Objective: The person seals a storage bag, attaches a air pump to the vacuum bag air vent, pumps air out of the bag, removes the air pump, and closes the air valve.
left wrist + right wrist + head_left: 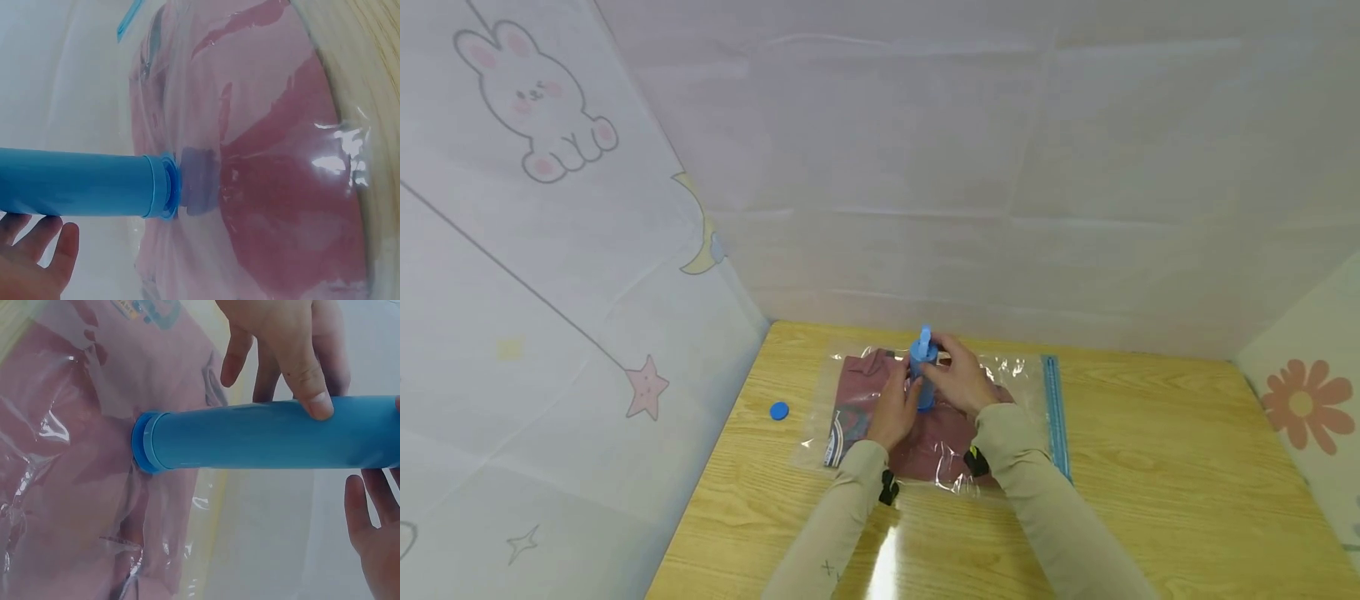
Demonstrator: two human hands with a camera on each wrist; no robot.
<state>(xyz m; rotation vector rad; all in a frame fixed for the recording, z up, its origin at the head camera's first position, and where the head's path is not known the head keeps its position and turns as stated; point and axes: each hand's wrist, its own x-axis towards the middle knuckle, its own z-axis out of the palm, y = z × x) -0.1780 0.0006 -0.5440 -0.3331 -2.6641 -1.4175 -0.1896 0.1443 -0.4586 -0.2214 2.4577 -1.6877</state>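
Currently left hand [895, 411], right hand [962, 380] loosely curled round blue pump [237, 439], upright on clear bag [1031, 387] near far edge of tabletop [1150, 467].

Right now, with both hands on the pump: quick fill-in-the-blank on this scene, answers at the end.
1. The left hand and the right hand hold the blue pump, which stands ____, not lying on its side.
2. In the head view, the round disc lies on the table to the ____ of the clear bag.
3. In that view, the blue strip runs along the bag's ____ edge.
4. The dark pink cloth lies ____ the bag, not on top of it.

Missing words: upright; left; right; inside.
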